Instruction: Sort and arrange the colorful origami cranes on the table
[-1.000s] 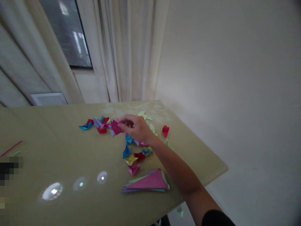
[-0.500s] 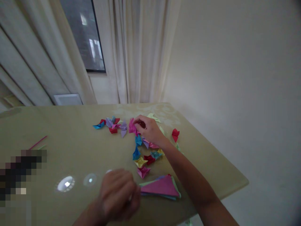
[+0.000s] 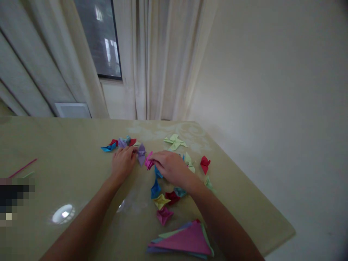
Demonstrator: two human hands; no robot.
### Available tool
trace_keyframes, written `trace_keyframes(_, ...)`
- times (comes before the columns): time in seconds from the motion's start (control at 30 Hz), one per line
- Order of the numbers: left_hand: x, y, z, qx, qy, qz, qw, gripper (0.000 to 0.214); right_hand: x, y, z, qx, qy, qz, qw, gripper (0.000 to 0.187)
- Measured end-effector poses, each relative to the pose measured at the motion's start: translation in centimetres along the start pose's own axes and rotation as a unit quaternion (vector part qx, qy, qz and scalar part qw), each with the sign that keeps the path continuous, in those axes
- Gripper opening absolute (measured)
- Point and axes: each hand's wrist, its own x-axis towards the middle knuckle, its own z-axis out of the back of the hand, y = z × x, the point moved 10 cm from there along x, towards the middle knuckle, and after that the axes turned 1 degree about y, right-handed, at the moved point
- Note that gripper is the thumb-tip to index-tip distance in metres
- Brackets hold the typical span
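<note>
The right hand (image 3: 172,167) pinches a pink fold (image 3: 149,161) between the two hands above a glossy table (image 3: 239,203); the paper looks light, crisp and easily crushed, best held by a layered edge. The left hand (image 3: 123,164) curls beside a purple fold (image 3: 141,154), its grip unclear, as flat triangles (image 3: 185,238) lie stacked nearer.

tabletop (image 3: 73,163): smooth, glossy, round bright glare mirrored in it. small folded pieces: thin creased paper, mostly matt; bright pink piece (image 3: 149,161), purple piece (image 3: 141,154), yellow piece (image 3: 161,201), red piece (image 3: 205,164) all alike. layered triangles (image 3: 182,239): paper too, flat matt faces, crisp folds. curtains (image 3: 163,65): matt cloth, soft pleats. wall (image 3: 266,90): smooth, matt. window pane (image 3: 99,40): glossy glass. thin pink stick (image 3: 23,168): material unclear.
</note>
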Motion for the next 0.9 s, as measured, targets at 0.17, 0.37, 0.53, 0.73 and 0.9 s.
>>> trace_keyframes(0.17, 1.2, 0.6, 1.2, -0.078, 0.028, 0.026, 0.996, 0.028, 0.3, 1.1, -2.4, -0.083, 0.043, 0.022, 0.995, 0.013)
trace_keyframes(0.37, 2.1, 0.6, 6.3, -0.253, -0.018, 0.052, 0.966, 0.03, 0.2, 1.9, -5.3, -0.134, 0.084, 0.044, 0.986, 0.014)
trace_keyframes(0.53, 2.0, -1.2, 8.9, -0.305, -0.011, 0.013, 0.952, 0.027, 0.5, 1.2, -5.4, -0.132, 0.081, 0.047, 0.987, 0.017)
trace_keyframes(0.73, 1.0, -4.0, 11.3, -0.297, 0.036, -0.062, 0.952, 0.02, -0.4, -2.3, 3.5, 0.046, -0.148, -0.034, 0.987, 0.024)
trace_keyframes(0.9, -0.6, -8.0, 12.1, -0.291, 0.095, -0.159, 0.939, 0.017, -1.4, -1.0, 6.7, 0.205, -0.192, 0.015, 0.96, 0.022)
